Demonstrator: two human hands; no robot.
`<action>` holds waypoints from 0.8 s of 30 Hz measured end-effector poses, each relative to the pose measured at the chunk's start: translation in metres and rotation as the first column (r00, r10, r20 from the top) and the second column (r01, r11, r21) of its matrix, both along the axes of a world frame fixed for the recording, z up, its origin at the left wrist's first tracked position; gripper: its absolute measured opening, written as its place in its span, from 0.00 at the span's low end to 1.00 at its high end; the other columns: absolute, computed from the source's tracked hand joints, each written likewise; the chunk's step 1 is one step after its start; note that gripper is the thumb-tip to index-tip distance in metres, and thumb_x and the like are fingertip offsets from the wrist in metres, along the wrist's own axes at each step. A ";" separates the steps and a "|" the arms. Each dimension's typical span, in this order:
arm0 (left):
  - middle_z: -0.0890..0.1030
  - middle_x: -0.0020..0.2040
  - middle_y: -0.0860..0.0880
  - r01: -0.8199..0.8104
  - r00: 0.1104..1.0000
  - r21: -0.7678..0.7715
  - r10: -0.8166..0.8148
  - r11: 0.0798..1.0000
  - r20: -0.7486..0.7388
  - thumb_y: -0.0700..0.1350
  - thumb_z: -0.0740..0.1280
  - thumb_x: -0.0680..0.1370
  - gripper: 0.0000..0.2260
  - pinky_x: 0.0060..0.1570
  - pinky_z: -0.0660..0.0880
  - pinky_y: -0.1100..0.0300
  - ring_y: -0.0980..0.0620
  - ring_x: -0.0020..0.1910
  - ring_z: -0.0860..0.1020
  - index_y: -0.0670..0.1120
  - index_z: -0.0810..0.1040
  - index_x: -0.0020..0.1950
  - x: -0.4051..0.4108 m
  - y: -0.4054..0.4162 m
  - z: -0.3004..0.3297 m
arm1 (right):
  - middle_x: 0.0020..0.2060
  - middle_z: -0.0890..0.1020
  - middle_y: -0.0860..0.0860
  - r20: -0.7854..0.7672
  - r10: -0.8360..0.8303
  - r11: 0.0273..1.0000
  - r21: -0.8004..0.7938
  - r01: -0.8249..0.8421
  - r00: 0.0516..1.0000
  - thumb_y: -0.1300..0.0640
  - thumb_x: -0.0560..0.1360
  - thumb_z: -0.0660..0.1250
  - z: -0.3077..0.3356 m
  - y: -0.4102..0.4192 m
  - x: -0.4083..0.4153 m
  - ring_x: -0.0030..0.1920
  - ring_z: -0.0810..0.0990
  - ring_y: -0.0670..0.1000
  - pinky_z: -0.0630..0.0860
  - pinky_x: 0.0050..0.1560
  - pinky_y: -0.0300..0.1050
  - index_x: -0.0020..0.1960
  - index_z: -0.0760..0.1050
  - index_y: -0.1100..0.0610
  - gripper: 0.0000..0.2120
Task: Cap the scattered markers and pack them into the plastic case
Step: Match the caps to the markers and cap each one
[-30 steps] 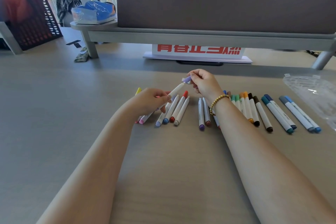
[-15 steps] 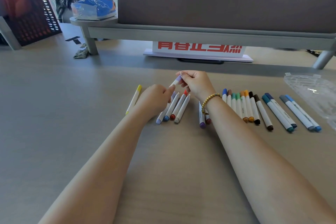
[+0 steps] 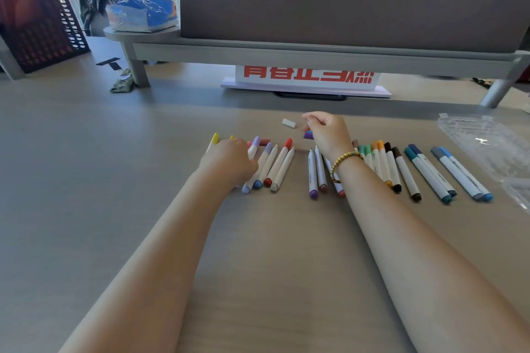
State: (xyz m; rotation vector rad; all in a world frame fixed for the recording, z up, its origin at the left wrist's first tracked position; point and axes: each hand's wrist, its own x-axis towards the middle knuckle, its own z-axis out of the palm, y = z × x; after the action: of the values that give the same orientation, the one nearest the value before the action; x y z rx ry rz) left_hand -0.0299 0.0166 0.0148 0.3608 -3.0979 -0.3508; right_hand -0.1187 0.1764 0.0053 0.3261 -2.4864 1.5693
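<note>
Tabletop (image 3: 114, 209) of pale matte wood grain fills the view, with a grey metal shelf (image 3: 315, 51) standing on round legs along its far side and a dark flat panel above it. A red perforated basket (image 3: 43, 23) sits at far left, and a crinkled blue and white plastic packet (image 3: 142, 13) lies on the rounded end of the shelf. The clear plastic case (image 3: 484, 146), glossy and ribbed, lies at far right, just beside the last markers.

White cylindrical markers (image 3: 424, 175) with coloured caps and end plugs lie side by side in a loose row across the middle; a few near the centre (image 3: 282, 165) show bare pointed tips. A small white cap (image 3: 288, 123) lies alone beyond the row, and a purple cap (image 3: 308, 135) lies just beside the right hand.

The left hand (image 3: 229, 162) is curled over a marker with a lilac cap (image 3: 253, 147); its grip seems to close on the barrel, though the fingers are hidden beneath the hand. The right hand (image 3: 327, 132), with a gold beaded bracelet (image 3: 342, 162) at the wrist, hovers with fingers bent and fingertips pinched together; whether that grip holds anything cannot be told.
</note>
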 end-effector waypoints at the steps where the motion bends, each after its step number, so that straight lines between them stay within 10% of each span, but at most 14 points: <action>1: 0.75 0.27 0.49 0.009 1.000 -0.017 -0.009 1.000 -0.006 0.46 0.52 0.79 0.14 0.64 0.66 0.53 0.49 0.50 0.76 0.43 0.70 0.37 0.000 0.001 0.000 | 0.50 0.81 0.56 0.001 -0.011 1.000 0.009 0.011 1.000 0.61 0.81 0.54 -0.001 0.003 0.001 0.39 0.73 0.42 0.66 0.37 0.28 0.61 0.76 0.60 0.14; 7: 0.75 0.36 0.47 0.032 0.998 -0.087 -0.036 0.996 -0.049 0.46 0.52 0.80 0.12 0.64 0.65 0.51 0.46 0.52 0.74 0.43 0.67 0.40 0.005 0.006 0.001 | 0.50 0.81 0.55 0.004 -0.008 0.997 0.076 0.008 1.000 0.61 0.81 0.55 -0.007 0.008 0.009 0.45 0.77 0.48 0.67 0.35 0.26 0.59 0.77 0.60 0.14; 12: 0.75 0.53 0.45 0.059 0.981 -0.016 -0.061 0.998 -0.182 0.48 0.54 0.81 0.13 0.41 0.70 0.57 0.48 0.43 0.72 0.45 0.75 0.55 -0.001 0.035 0.014 | 0.44 0.78 0.51 0.015 -0.028 0.996 0.080 0.027 0.999 0.61 0.80 0.56 -0.008 0.017 0.010 0.41 0.73 0.45 0.67 0.34 0.21 0.56 0.79 0.61 0.13; 15: 0.76 0.49 0.48 0.174 0.976 0.078 -0.162 0.982 -0.143 0.50 0.58 0.79 0.12 0.45 0.72 0.57 0.49 0.44 0.72 0.46 0.76 0.53 -0.008 0.064 0.010 | 0.42 0.79 0.51 0.038 -0.072 0.997 0.021 0.071 0.997 0.61 0.80 0.56 -0.006 0.024 0.005 0.40 0.74 0.44 0.70 0.47 0.38 0.54 0.79 0.60 0.13; 24: 0.79 0.57 0.45 0.187 0.980 -0.084 -0.180 0.979 0.088 0.41 0.62 0.77 0.11 0.66 0.61 0.54 0.45 0.61 0.73 0.41 0.75 0.58 -0.012 0.086 0.010 | 0.54 0.81 0.54 -0.044 -0.127 0.972 0.194 0.133 0.991 0.61 0.80 0.57 -0.011 0.029 -0.006 0.55 0.77 0.51 0.70 0.53 0.38 0.58 0.78 0.60 0.13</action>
State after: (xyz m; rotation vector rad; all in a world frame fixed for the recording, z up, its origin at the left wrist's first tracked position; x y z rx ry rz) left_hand -0.0423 0.1022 0.0249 0.0892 -3.2203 -0.1981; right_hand -0.1243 0.2052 -0.0059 0.2083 -2.5866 1.2627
